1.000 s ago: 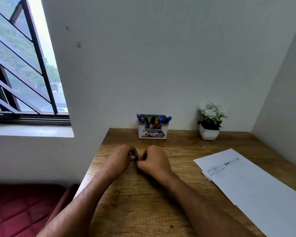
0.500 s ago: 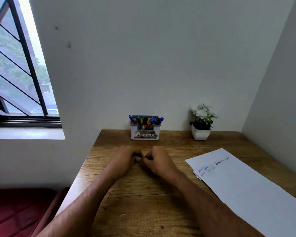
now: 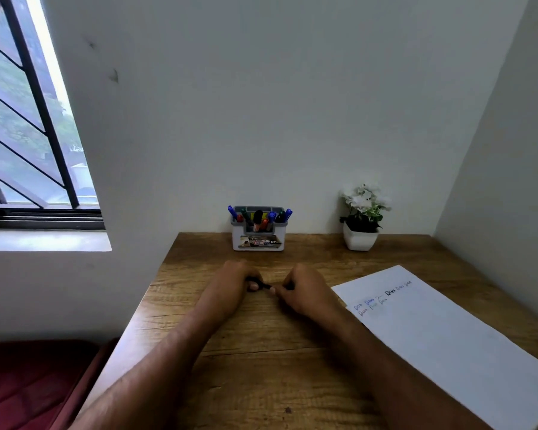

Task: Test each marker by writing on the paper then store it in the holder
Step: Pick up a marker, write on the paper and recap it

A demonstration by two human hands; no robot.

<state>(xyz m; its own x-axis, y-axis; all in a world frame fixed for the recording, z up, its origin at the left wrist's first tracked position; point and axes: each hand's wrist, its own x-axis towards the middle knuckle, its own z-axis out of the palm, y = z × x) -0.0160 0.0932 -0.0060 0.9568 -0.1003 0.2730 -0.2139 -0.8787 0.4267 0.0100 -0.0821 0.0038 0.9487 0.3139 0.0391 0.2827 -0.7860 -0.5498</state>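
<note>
My left hand (image 3: 230, 283) and my right hand (image 3: 306, 290) rest on the wooden desk (image 3: 261, 361), fists closed, both gripping a thin dark marker (image 3: 265, 286) that spans the small gap between them. Only its short middle part shows. The white and grey holder (image 3: 257, 240) stands against the back wall, straight beyond my hands, with several blue, red, green and black markers upright in it. The white paper (image 3: 441, 333) lies to the right of my right hand, with small written words near its top left corner.
A small white pot with white flowers (image 3: 361, 217) stands at the back right of the desk. Walls close in behind and on the right. A barred window (image 3: 28, 125) is at the left, and a dark red seat (image 3: 28, 383) sits below the desk's left edge.
My hands have drawn slightly apart, so a short piece of the dark marker now shows between them. The view has shifted a little; holder, plant and paper stay put.
</note>
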